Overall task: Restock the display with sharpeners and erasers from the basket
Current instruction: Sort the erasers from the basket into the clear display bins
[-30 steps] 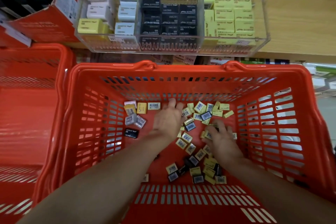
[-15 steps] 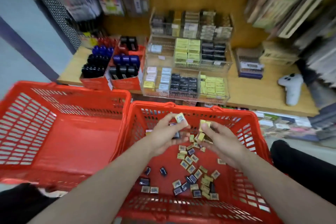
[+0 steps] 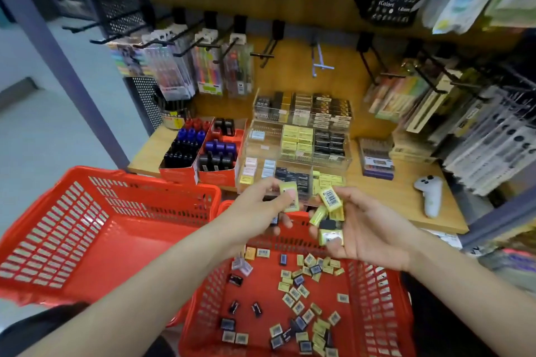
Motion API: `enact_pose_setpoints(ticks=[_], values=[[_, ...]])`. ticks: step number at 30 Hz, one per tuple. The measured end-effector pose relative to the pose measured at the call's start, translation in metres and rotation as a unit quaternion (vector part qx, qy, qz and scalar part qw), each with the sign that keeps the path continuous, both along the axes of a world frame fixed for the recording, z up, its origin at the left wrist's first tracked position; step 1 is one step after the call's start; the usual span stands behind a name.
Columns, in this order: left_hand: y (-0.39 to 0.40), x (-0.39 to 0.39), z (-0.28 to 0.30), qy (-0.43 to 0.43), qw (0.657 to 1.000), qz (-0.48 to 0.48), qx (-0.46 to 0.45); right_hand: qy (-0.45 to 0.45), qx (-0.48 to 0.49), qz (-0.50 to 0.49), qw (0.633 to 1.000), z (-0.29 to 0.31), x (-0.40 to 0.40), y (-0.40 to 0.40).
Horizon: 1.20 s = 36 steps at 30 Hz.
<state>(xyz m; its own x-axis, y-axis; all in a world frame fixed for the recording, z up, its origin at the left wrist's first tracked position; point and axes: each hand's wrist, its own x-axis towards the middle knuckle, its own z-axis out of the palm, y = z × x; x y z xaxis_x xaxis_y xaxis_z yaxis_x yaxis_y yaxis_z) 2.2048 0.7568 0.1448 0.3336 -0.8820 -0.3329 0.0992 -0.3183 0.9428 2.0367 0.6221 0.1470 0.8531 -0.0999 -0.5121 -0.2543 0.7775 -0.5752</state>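
Head view: two red baskets fill the lower frame, second basket (image 3: 95, 240) at left, task basket (image 3: 374, 293) at lower centre with small erasers and sharpeners (image 3: 295, 295) scattered inside. Clear acrylic display (image 3: 295, 153) centre frame on wooden shelf (image 3: 406, 191). Right hand (image 3: 365, 229) cups several yellow erasers (image 3: 329, 211); left hand (image 3: 258, 209) pinches one yellow eraser (image 3: 290, 197), both raised over the basket

Two red baskets (image 3: 110, 229) (image 3: 374, 298); two hands (image 3: 255, 211) (image 3: 365, 229); three display tiers (image 3: 298, 151).
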Motion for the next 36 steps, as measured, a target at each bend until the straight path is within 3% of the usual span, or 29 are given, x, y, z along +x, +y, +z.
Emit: enact_pose_setpoints(ticks=[2, 7, 12, 18, 23, 28, 30, 33, 36], values=[[-0.009, 0.002, -0.001, 0.009, 1.0, 0.007, -0.005, 0.012, -0.002, 0.0, 1.0, -0.006, 0.007, -0.006], [-0.039, 0.013, -0.005, 0.05, 0.999, 0.001, 0.0, 0.069, -0.108, -0.037, 0.991, -0.012, 0.024, -0.02], [-0.061, 0.031, -0.006, 0.18, 0.98, 0.083, 0.017, 0.064, -0.116, -0.1, 0.986, 0.005, 0.044, -0.039], [-0.069, 0.042, -0.015, 0.214, 0.97, 0.103, 0.04, 0.133, -0.095, -0.202, 0.966, -0.009, 0.049, -0.053], [-0.065, 0.043, -0.023, 0.225, 0.966, 0.109, 0.06, 0.14, -0.146, -0.171, 0.964, -0.008, 0.051, -0.048], [-0.06, 0.035, -0.027, 0.088, 0.994, 0.025, 0.062, 0.131, -0.21, -0.128, 0.96, -0.01, 0.052, -0.033], [-0.058, 0.032, -0.029, -0.065, 0.996, -0.043, 0.052, 0.133, -0.21, -0.119, 0.961, -0.011, 0.048, -0.032], [-0.057, 0.027, -0.035, -0.249, 0.964, -0.094, -0.027, 0.146, -0.204, -0.092, 0.963, -0.012, 0.045, -0.03], [-0.059, 0.027, -0.038, -0.385, 0.916, -0.046, -0.106, 0.146, -0.185, -0.093, 0.967, -0.014, 0.045, -0.031]])
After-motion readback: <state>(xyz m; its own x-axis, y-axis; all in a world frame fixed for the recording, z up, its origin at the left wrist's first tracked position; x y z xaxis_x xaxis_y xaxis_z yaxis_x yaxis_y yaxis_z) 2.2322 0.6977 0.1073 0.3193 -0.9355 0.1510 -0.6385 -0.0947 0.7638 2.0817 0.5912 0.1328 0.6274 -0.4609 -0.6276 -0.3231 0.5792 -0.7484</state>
